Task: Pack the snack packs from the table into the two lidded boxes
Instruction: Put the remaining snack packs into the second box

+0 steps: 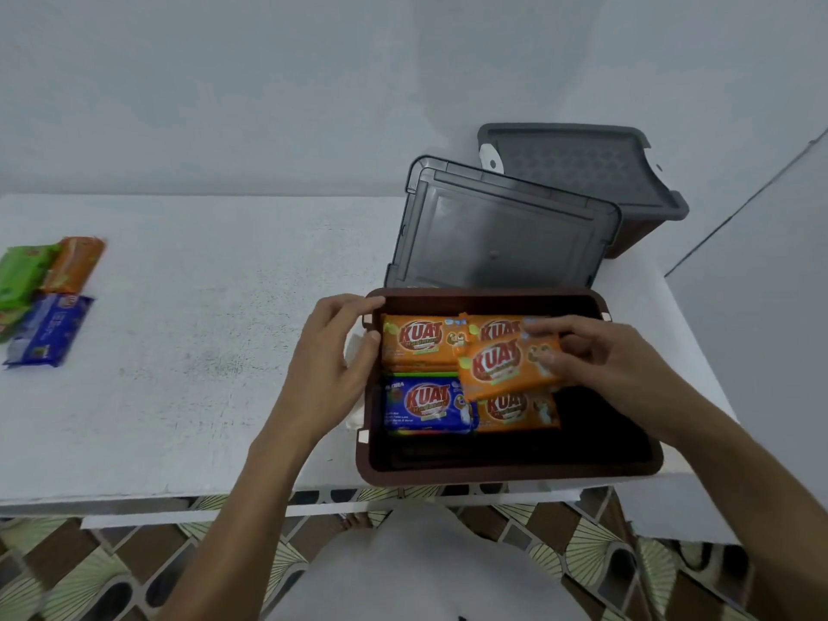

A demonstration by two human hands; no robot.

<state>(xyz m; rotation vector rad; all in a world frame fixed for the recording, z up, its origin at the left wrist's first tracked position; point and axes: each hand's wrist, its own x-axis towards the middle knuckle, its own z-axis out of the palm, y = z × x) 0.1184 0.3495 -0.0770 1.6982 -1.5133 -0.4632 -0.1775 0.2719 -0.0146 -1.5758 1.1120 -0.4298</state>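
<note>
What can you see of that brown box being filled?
The brown box is a rectangular dark tub, plastic by its look, standing open at the front edge of the white table, before a grey lid. Flat in its far half lie orange packs and a blue pack; the near half is bare. The left hand holds its left rim; the right hand holds a tilted orange pack above it.

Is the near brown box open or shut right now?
Open: its grey lid sits behind the brown box, and snack packs show inside.
</note>
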